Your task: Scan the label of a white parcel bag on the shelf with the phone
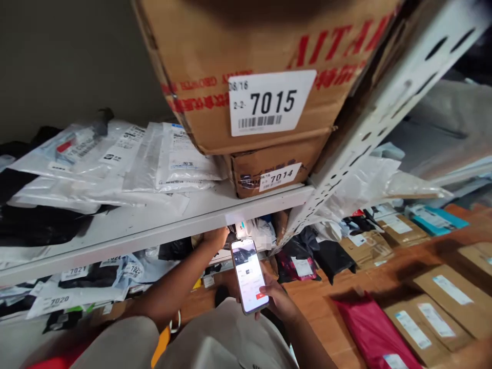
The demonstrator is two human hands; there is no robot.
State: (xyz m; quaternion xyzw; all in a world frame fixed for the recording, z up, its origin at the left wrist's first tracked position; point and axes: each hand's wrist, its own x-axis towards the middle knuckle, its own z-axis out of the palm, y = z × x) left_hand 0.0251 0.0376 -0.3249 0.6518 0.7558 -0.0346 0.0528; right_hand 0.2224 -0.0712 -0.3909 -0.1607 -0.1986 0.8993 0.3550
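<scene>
My right hand [282, 302] is closed round a smartphone [249, 277] with a lit screen, its thumb lying at a red button low on the display. Beyond the phone, my left hand [216, 237] reaches under the edge of a white shelf [192, 223]. Its fingers look curled in beside a white parcel [261, 231] on the lower level; what they grip is hidden. Bright light falls on a label [241, 229] next to that hand.
Cardboard boxes labelled 7015 [269, 102] and 7014 [279, 177] stand on the shelf beside plastic mailers [184, 154]. A perforated post [357, 148] rises at the right. Cardboard parcels [430, 318] and a pink bag [372, 328] lie on the wooden floor [315, 302].
</scene>
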